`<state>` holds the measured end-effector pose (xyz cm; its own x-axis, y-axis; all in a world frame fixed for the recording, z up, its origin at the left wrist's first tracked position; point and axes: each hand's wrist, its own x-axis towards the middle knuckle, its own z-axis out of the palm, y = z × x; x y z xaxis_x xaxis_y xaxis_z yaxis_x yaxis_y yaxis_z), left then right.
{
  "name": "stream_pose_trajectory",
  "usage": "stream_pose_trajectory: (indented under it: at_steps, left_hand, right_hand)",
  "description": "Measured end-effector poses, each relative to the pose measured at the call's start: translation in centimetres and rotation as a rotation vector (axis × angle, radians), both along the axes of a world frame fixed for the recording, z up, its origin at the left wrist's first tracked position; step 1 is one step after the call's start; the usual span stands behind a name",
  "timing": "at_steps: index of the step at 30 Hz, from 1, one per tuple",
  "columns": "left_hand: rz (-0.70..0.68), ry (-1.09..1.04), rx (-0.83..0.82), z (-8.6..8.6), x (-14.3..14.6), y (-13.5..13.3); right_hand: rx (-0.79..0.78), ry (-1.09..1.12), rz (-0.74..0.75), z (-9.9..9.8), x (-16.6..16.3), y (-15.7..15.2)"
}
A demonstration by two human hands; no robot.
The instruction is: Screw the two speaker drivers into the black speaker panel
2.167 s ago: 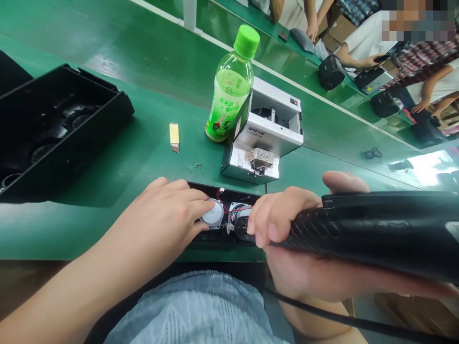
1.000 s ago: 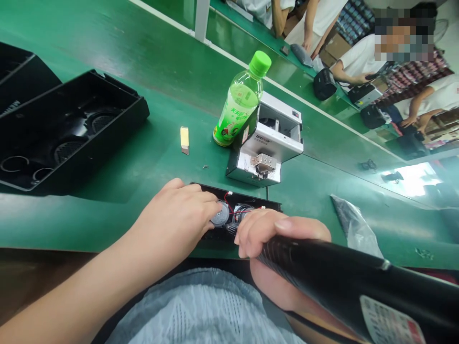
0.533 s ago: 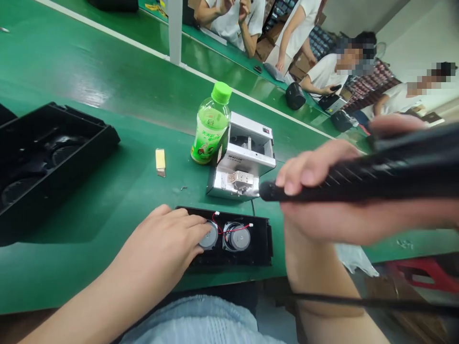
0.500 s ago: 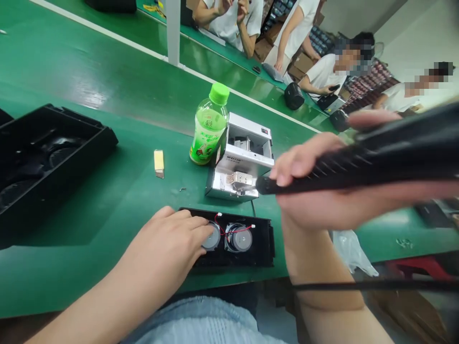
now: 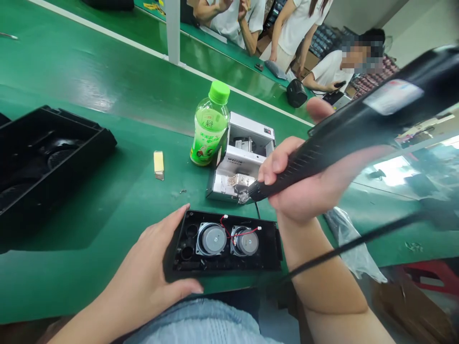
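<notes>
At the lower middle of the frame our left hand (image 5: pixel 150 272) clasps the left end of the black speaker panel (image 5: pixel 225 241), hiding that edge. Our right hand (image 5: pixel 304 186) is wrapped around the electric screwdriver (image 5: pixel 344 129), tip at the silver screw feeder (image 5: pixel 244 160); the screwdriver's top is cut off at the upper right.

Green bottle (image 5: pixel 210 130) (brighter cap), black speaker panel (image 5: pixel 229 242), red wires (image 5: pixel 229 230).
</notes>
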<state>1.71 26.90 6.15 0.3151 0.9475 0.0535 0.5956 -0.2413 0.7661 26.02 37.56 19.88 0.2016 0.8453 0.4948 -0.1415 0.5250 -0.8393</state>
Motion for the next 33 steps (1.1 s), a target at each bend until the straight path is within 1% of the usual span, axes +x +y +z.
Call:
stream_pose_trajectory:
  at_steps: [2,4,6,9,11,14,16,21,25,30,33]
  left_hand:
    - [-0.003,0.044,0.031,-0.7,0.3,-0.1]
    - [-0.008,0.055,0.054,-1.0,0.4,0.0]
    - [-0.017,0.051,0.064,-1.1,0.4,0.0]
    - [0.001,0.045,0.067,-1.1,0.3,0.1]
    - [0.013,0.047,0.074,-1.1,0.3,0.0]
    - [0.006,0.040,0.090,-1.2,0.3,0.0]
    - [0.002,0.034,0.089,-1.3,0.3,0.0]
    - [0.000,0.037,0.070,-1.2,0.3,0.0]
    - [0.001,0.047,0.068,-1.2,0.3,0.0]
    - [-0.002,0.052,0.100,-1.6,0.2,0.1]
    - [-0.001,0.057,0.116,-1.8,0.1,0.2]
  right_hand:
    - [-0.015,0.024,0.071,-0.1,0.1,-0.5]
    - [0.004,0.021,0.096,0.3,0.3,-1.0]
    - [0.063,-0.004,0.043,1.0,0.3,-1.3]
    - [0.104,-0.077,-0.099,1.5,0.1,-0.9]
    - [0.095,-0.102,-0.104,1.1,-0.1,-0.3]
    - [0.134,-0.038,-0.046,0.0,-0.1,0.5]
    - [0.135,-0.019,-0.030,-0.5,0.0,0.6]
    - [0.063,-0.055,-0.030,0.1,0.2,0.3]
    - [0.162,-0.020,-0.025,-0.1,0.5,0.5]
    - [0.131,-0.070,-0.046,-0.7,0.5,0.8]
    - [0.191,-0.022,-0.080,-0.6,0.3,0.8]
